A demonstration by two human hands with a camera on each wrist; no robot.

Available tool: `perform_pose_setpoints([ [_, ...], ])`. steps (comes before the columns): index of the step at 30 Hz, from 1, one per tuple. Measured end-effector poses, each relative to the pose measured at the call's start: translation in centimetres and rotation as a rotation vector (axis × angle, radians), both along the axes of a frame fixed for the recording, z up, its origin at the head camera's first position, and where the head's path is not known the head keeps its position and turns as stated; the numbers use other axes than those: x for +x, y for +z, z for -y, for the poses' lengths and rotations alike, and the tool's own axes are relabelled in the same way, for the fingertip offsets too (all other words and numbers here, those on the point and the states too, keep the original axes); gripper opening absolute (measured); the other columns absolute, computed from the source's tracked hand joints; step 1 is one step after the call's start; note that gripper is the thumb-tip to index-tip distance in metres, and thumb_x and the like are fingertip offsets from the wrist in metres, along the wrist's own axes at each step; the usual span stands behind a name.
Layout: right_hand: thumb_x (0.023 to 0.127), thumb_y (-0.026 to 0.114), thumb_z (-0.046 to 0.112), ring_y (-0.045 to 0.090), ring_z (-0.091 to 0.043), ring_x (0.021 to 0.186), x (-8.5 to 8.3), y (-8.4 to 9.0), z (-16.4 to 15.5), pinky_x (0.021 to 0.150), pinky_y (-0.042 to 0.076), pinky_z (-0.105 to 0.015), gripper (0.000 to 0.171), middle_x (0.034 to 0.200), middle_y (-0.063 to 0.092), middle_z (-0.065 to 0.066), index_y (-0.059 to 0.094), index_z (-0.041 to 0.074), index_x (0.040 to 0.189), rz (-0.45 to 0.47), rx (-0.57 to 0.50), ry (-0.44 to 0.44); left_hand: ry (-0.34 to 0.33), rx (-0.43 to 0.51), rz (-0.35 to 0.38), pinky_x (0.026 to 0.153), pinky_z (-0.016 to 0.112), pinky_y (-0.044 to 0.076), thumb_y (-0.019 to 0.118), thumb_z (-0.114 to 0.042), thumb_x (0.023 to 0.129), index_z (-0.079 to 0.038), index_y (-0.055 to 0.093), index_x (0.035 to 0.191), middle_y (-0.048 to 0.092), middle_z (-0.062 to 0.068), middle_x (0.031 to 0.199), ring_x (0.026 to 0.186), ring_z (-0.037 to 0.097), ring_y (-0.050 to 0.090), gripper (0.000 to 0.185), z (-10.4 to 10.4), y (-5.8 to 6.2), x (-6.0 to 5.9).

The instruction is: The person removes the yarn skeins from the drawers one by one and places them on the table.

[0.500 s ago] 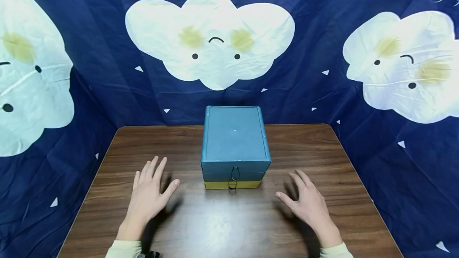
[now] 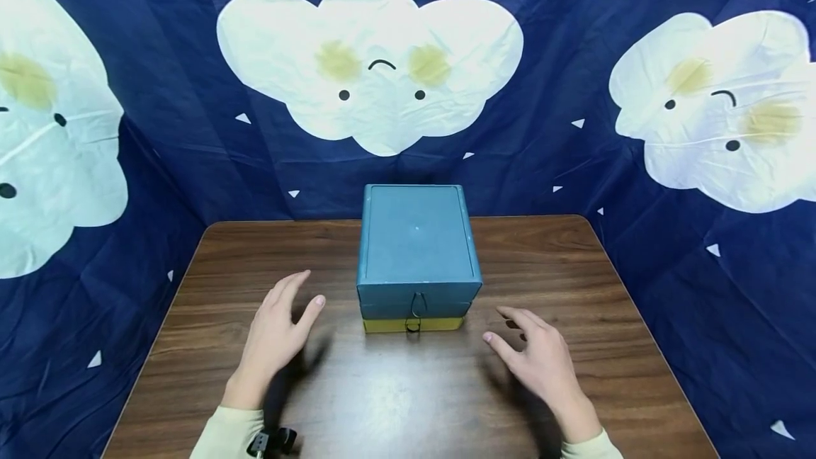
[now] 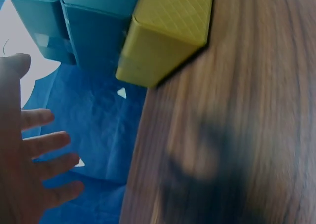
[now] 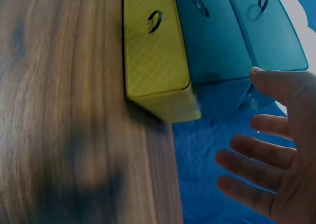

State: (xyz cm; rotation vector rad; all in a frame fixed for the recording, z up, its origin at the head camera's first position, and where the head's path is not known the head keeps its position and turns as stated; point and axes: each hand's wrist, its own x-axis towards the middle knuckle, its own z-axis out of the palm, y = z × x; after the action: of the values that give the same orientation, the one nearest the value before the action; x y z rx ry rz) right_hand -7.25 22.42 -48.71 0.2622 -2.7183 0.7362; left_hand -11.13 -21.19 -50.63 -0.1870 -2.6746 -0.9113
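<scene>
Left hand and right hand hover, thumbs inward, flanking stacked drawers.

wood-grain table | navy backdrop | white printed clouds

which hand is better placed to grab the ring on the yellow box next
Probably the right hand: in the head view it looks slightly nearer the ring, which its wrist view shows; the view from the left hand doesn't.

wood-grain tabletop with rounded far corners
a yellow drawer box stands directly on it, reaching near the far edge
</scene>
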Motion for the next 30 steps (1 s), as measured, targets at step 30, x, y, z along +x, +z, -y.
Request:
perform_pose_setpoints([
  [30,0.083,0.088,0.034,0.071,-0.011,0.085,-0.1,1.9,4.3,0.070,0.060,-0.028,0.045,0.101,0.073,0.011,0.073,0.017,0.122,-0.046,-0.210,0.187,-0.071,0.216,0.016,0.093,0.054,0.057,0.060,-0.029,0.105,-0.015,0.058,0.144,0.064,0.011,0.135,0.118,0.032,0.064,0.041,-4.1,3.4,-1.8],
])
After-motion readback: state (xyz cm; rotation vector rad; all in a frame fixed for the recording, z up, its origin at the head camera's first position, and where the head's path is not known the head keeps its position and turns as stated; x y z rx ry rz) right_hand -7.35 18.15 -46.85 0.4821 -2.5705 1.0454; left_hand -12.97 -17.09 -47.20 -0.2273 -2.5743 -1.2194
